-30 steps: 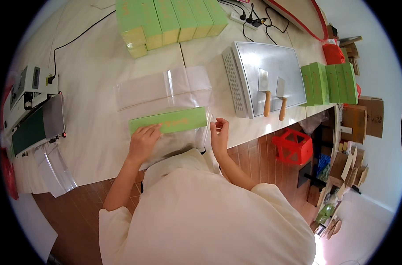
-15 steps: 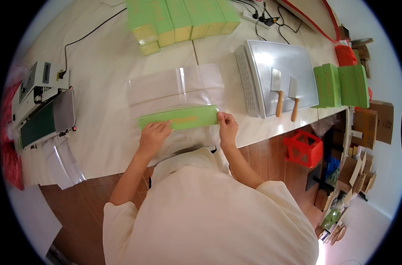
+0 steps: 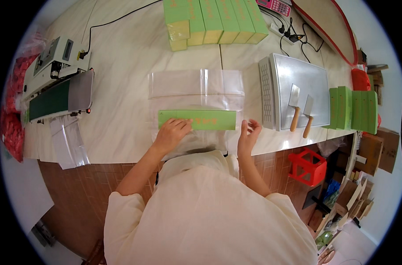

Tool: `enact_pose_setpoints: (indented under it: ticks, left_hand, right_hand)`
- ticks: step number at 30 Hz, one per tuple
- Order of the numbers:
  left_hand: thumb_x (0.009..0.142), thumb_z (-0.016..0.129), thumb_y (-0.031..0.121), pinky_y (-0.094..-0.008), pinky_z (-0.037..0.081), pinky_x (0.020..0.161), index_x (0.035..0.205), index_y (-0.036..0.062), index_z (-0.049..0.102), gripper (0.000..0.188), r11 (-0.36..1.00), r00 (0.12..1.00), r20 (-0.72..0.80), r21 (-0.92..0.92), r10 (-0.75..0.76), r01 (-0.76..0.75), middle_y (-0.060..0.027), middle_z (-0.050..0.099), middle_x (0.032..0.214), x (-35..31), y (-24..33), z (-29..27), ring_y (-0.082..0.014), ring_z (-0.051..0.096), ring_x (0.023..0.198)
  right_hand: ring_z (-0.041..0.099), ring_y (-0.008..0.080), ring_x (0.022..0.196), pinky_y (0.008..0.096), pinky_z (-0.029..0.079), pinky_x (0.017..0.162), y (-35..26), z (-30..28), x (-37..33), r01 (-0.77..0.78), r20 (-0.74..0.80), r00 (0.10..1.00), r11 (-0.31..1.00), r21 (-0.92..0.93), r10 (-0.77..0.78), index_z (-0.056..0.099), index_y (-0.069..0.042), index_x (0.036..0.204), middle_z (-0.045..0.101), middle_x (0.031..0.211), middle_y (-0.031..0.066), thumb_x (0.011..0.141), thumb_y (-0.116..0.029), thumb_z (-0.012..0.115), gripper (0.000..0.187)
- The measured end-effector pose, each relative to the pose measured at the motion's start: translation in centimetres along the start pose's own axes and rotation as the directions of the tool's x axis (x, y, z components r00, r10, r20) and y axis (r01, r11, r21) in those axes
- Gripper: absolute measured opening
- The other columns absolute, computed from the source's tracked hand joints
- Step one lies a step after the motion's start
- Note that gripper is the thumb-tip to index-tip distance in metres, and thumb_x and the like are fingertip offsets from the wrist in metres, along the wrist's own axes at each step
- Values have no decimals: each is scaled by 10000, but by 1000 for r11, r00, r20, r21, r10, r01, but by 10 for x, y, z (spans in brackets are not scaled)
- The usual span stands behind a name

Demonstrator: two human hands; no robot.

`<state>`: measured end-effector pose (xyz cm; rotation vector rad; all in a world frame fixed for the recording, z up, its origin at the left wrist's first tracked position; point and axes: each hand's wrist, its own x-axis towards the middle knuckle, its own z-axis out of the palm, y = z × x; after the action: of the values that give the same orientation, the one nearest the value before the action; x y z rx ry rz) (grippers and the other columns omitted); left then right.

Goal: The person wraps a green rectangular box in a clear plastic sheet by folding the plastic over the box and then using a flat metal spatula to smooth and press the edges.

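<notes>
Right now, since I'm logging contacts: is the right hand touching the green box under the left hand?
Apart: in the head view, a narrow gap separates the right hand from the green box.

Left hand [image 3: 171,135] on green box [image 3: 214,120], right hand [image 3: 247,138] beside

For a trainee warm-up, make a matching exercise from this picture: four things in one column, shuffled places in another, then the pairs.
Things
1. slim green rectangular box
2. two wooden-handled metal blades
3. red plastic stool
4. white machine with green belt

Places
A. brown tiled floor
B. under the left hand
C. left side of the pale marbled table
D. on the grey metal-topped case

Pairs: 1B; 2D; 3A; 4C
</notes>
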<state>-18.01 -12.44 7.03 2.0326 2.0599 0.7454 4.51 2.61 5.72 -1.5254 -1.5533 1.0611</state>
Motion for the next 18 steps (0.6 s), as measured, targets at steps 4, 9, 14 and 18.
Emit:
enact_pose_setpoints:
  ticks: [4,9,14,18]
  left_hand:
    - [836,649,129,-350,491,811,997,39,657,185,999,998,54,-24,-24,25,-74,699,1001,3,1,-7,-229,651,942]
    - [804,719,165,-366,516,807,1067,51,678,289,1000,999,36,-12,3,-3,-76,705,960,8,-3,-4,-240,661,912]
    - [822,704,172,-380,519,822,986,53,682,205,1000,998,63,2,-19,19,-66,707,967,8,-7,-3,-248,659,916]
    - [831,695,145,-377,521,781,874,42,651,121,984,994,61,-146,-96,104,-61,699,945,17,-6,-8,-256,657,886]
  right_hand:
    - [436,297,1208,469,326,1052,-30,-20,-18,587,390,770,800,-123,-505,561,-26,1184,452,1338,152,804,-245,768,484]
    - [455,314,1192,531,297,1094,-22,-28,-25,836,704,484,512,-197,-519,585,-90,1150,497,1287,111,749,-194,766,452]
    - [505,283,1109,516,320,1077,7,-42,-2,837,626,543,419,-351,-560,611,-115,963,574,1087,61,755,-88,723,237]
    - [528,285,1014,476,365,973,-10,-47,27,740,435,673,548,-391,-598,613,-117,921,598,980,41,764,-42,706,198]
